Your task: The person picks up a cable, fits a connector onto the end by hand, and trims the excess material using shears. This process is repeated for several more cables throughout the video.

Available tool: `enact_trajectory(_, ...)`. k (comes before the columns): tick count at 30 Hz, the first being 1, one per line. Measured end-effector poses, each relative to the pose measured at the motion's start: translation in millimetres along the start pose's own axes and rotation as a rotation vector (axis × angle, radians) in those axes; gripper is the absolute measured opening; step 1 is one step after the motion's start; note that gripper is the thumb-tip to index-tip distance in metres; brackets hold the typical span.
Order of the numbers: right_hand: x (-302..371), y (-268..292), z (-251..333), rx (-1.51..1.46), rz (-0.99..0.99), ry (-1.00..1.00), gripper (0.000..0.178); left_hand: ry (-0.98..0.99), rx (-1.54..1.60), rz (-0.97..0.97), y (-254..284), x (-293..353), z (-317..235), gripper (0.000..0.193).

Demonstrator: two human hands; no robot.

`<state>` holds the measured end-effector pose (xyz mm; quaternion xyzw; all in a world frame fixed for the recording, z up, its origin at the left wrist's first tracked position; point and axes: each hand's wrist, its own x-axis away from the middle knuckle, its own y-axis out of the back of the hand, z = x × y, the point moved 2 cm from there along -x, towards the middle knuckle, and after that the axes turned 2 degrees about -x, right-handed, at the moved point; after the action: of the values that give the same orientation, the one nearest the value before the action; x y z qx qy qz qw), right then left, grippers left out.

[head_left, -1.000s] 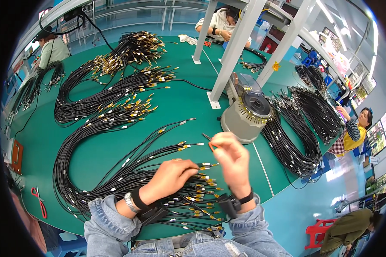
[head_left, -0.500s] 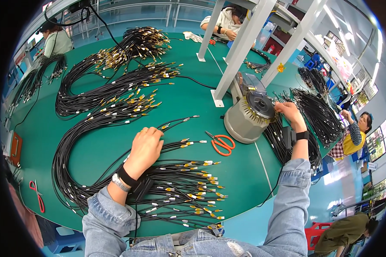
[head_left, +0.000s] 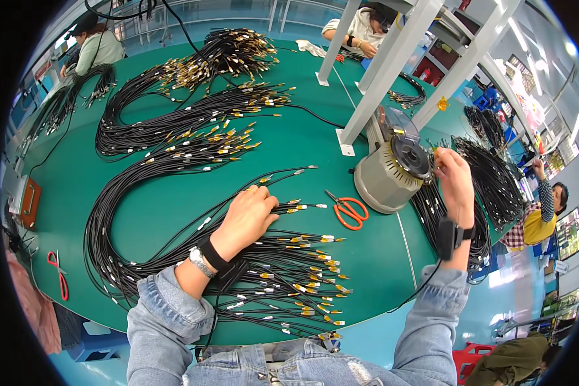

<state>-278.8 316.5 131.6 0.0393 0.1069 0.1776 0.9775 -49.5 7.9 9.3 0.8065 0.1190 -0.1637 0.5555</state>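
Black cables (head_left: 103, 225) lie in a thick bundle on the near left part of the green table (head_left: 309, 141). The bundle makes a wide bend on the left, and both ends point to the right; the ends carry white and yellow tags. The left hand (head_left: 248, 215) is over the near branch of this bundle, with its fingers bent down on a few cables. Cable ends come out on the right of these fingers, but I cannot tell if they are gripping or only resting. The right hand (head_left: 455, 175) is at the right side of a round grey machine (head_left: 383, 183) with a black disc on top. Its thumb and forefinger are close together, and I cannot tell whether something small is between them. Between the left hand and the machine lies a pair of orange-handled cutters (head_left: 349, 212). Red-handled scissors (head_left: 62, 283) lie at the near left edge. Another cable bundle (head_left: 125, 132) is farther away on the left, and one more, the right-hand bundle (head_left: 486, 174), lies beyond the right hand. At the far side sits a co-worker (head_left: 370, 29) in a light top.
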Motion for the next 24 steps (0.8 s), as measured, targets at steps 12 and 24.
enact_trajectory(12, 89.6, -134.1, -35.7, -0.497, 0.272, -0.168, 0.010, 0.186, -0.055, 0.064, -8.9, 3.6, 12.3, 0.010)
enact_trajectory(24, 87.7, -130.7, -55.4, -0.624, 0.265, -0.247, 0.009, 0.224, -0.112, -0.121, 2.9, -2.7, 16.6, 0.012)
